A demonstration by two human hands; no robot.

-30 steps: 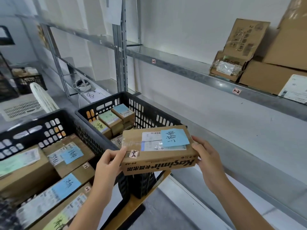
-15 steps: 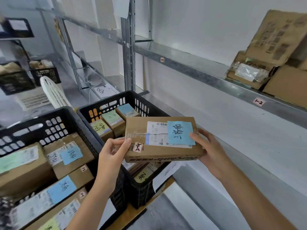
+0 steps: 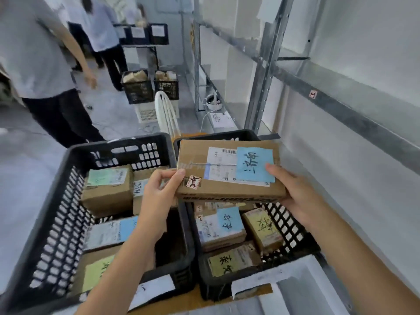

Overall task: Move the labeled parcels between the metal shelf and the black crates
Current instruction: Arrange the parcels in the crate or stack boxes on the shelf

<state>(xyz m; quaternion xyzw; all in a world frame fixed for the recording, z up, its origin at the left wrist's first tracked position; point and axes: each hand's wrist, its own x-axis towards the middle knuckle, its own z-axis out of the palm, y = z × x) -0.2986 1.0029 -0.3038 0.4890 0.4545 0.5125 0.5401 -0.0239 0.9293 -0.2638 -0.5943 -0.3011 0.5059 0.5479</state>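
Over the right crate (image 3: 293, 226), labeled parcel (image 3: 228, 171); left hand (image 3: 159, 194) and right hand (image 3: 297, 192) tight on its ends

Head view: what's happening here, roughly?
A person grips a cardboard parcel with a blue label: left hand at its near-left corner, right hand at its right end. Below it, the left crate and right crate both hold more labeled parcels. The metal shelf stands to the right.
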